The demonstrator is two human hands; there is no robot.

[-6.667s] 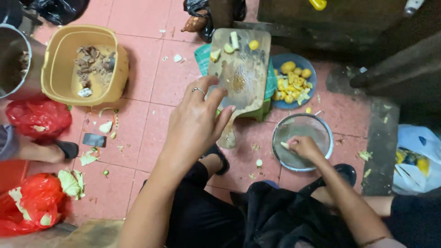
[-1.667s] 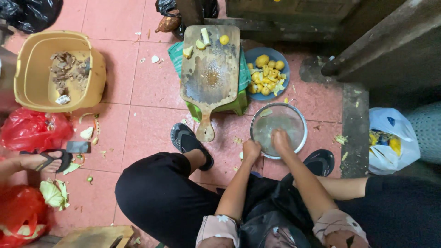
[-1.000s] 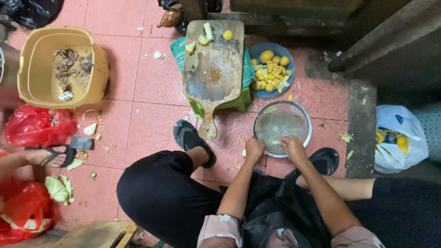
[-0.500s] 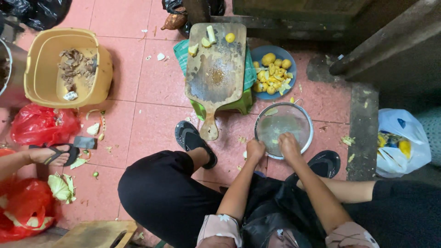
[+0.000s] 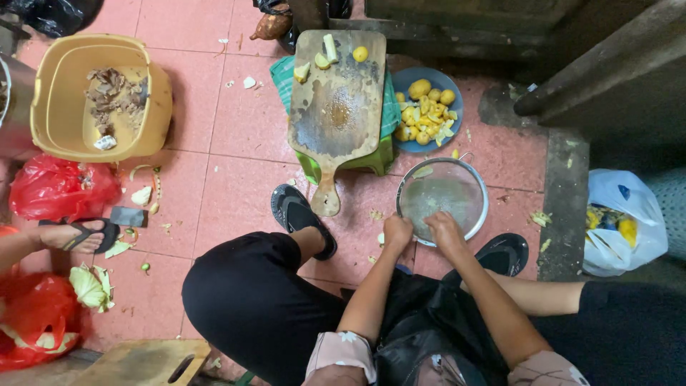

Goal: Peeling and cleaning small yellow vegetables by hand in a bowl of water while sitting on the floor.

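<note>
- Both hands now meet at the 6 o'clock rim of the round metal strainer (image 5: 443,200), which sits on the pink tiled floor (image 5: 214,143); several seconds ago the left hand was up on the wooden cutting board (image 5: 336,107), so the work has moved from board to strainer.
- The left hand (image 5: 397,232) rests at the strainer's 7 o'clock edge, its fingers curled in and pressed together; whether they pinch anything I cannot tell.
- The right hand (image 5: 444,230) lies just beside it over the rim, its fingers bent down into the mesh; what they grip is hidden.
- Over the last second the two hands have drawn closer together, touching or nearly so.
- The strainer keeps its place at 5 o'clock of the board, just below the blue bowl (image 5: 429,78) of yellow pieces.
- The yellow tub (image 5: 150,107) stands well apart at 10 o'clock.
</note>
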